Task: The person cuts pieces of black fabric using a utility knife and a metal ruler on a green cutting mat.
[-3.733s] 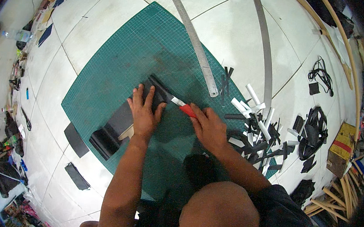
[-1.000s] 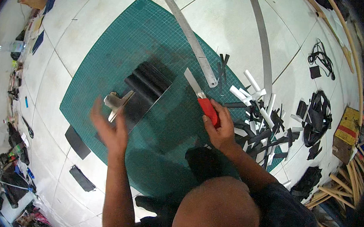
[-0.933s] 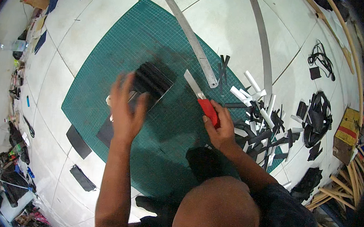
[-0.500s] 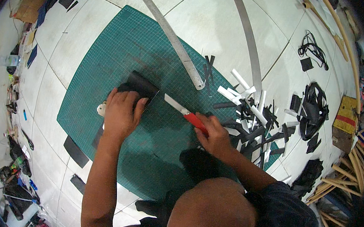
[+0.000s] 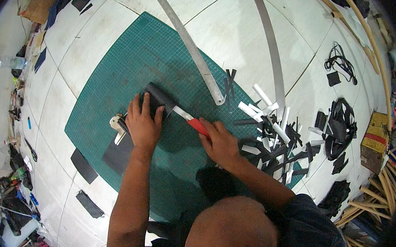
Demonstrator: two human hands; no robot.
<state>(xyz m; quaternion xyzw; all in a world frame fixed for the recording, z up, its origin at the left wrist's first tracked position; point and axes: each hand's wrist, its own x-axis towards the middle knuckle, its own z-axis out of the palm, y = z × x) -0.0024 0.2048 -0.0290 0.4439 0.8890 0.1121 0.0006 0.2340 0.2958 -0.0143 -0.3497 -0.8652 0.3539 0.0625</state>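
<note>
From the head camera, a big green cutting mat (image 5: 118, 69) lies on the white floor, and everything else sits around it. Near the middle of the mat is a black sheet (image 5: 155, 98). The left hand (image 5: 143, 126) lies flat on top of this sheet, fingers spread a little, pressing it down. The right hand (image 5: 220, 142) is just to the right of it, over the mat, with its fingers wrapped tight around a red-handled knife (image 5: 191, 121). The knife's silver blade points at the black sheet and touches its edge. A long metal ruler (image 5: 190, 52) lies across the top part of the mat. Off the mat's right edge is a pile of black and white strips (image 5: 272, 134). A second black piece (image 5: 118, 152) lies on the mat below the left hand.
</note>
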